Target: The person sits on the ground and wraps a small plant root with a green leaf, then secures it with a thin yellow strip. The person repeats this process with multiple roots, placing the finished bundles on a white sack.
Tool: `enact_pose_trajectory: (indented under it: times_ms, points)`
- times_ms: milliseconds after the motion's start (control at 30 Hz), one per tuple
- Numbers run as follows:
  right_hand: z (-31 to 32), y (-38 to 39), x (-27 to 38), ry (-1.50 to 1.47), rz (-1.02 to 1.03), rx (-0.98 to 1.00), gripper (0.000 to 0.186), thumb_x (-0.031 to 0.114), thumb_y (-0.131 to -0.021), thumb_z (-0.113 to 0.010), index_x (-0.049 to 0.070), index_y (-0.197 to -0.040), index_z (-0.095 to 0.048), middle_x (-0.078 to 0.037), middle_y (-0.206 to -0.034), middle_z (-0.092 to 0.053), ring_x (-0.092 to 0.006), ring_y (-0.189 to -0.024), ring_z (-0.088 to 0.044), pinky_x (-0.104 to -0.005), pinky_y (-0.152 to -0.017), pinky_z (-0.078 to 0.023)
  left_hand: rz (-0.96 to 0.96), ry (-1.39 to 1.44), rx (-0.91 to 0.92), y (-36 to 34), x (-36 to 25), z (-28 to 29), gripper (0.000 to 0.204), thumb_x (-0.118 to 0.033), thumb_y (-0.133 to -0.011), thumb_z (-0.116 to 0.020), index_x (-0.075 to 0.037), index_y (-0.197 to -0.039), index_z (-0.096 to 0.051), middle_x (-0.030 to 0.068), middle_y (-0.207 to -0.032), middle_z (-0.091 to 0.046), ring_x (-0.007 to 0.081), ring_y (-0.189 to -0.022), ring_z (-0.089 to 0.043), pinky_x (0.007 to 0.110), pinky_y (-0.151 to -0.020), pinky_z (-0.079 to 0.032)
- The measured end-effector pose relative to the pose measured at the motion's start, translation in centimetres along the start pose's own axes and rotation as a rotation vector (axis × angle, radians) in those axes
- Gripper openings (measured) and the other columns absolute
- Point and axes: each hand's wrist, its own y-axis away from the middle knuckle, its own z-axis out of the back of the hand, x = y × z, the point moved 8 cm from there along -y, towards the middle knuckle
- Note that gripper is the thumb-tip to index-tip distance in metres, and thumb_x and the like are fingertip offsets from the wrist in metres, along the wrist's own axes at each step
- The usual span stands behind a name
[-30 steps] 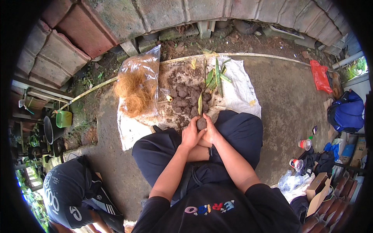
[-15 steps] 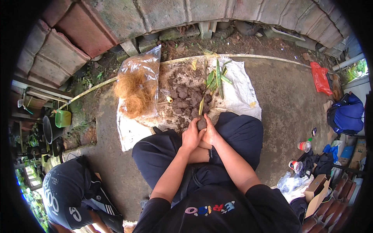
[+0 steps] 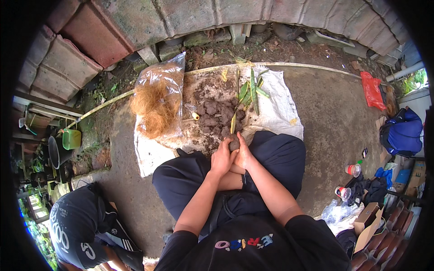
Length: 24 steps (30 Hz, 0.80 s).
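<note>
Between my two hands, above my crossed legs, sits a rounded ball of dark soil (image 3: 234, 143). My left hand (image 3: 221, 156) wraps its left side and my right hand (image 3: 244, 154) cups its right side. A yellow-edged leaf (image 3: 233, 123) stands up out of the ball, pointing away from me. Just beyond lies a heap of dark, clumpy soil (image 3: 216, 115) on a white woven sack (image 3: 285, 113). Several long green leaves (image 3: 254, 92) rest at the heap's far right. A small yellowish spool (image 3: 195, 116) lies at its left.
Brown fibre (image 3: 156, 108) fills a clear plastic bag at the sack's left. A bent pole (image 3: 316, 67) runs along the far side. Another person (image 3: 83, 226) is bent over at lower left. To the right are a red bag (image 3: 372, 91), a blue backpack (image 3: 401, 133) and plastic cups (image 3: 352, 170).
The view has shifted very slightly. Both hands stay around the soil ball, almost in the same place.
</note>
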Motion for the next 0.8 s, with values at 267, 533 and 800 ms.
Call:
enact_pose_trajectory:
  times_ms: [267, 533, 800]
  points:
    - [0.5, -0.4, 0.2, 0.018, 0.049, -0.048, 0.062, 0.067, -0.089, -0.052, 0.015, -0.119, -0.063, 0.000, -0.114, -0.064, -0.0165, -0.107, -0.060, -0.0353, -0.093, -0.048, -0.022, -0.014, -0.020, -0.1, -0.3, 0.1, 0.056, -0.026, -0.086, -0.069, -0.007, -0.130, -0.040, 0.0219, -0.120, -0.060, 0.0424, -0.101, -0.062, 0.049, -0.083, -0.050]
    - [0.4, 0.8, 0.3, 0.112, 0.154, 0.045, 0.047, 0.048, -0.092, -0.061, 0.017, -0.127, -0.053, -0.002, -0.122, -0.059, -0.0188, -0.110, -0.058, -0.0374, -0.097, -0.047, 0.013, 0.008, 0.069, 0.0, -0.2, -0.2, 0.062, -0.028, -0.083, -0.072, -0.007, -0.131, -0.038, 0.0228, -0.117, -0.061, 0.0397, -0.102, -0.062, 0.047, -0.083, -0.050]
    - [-0.8, 2.4, -0.1, 0.124, 0.135, 0.224, 0.050, 0.038, -0.090, -0.067, 0.012, -0.129, -0.049, -0.005, -0.121, -0.059, -0.0201, -0.116, -0.056, -0.0386, -0.102, -0.044, -0.149, 0.023, -0.153, 1.9, -1.8, 1.9, 0.073, -0.023, -0.077, -0.077, -0.011, -0.138, -0.038, 0.0207, -0.118, -0.062, 0.0381, -0.113, -0.058, 0.047, -0.098, -0.043]
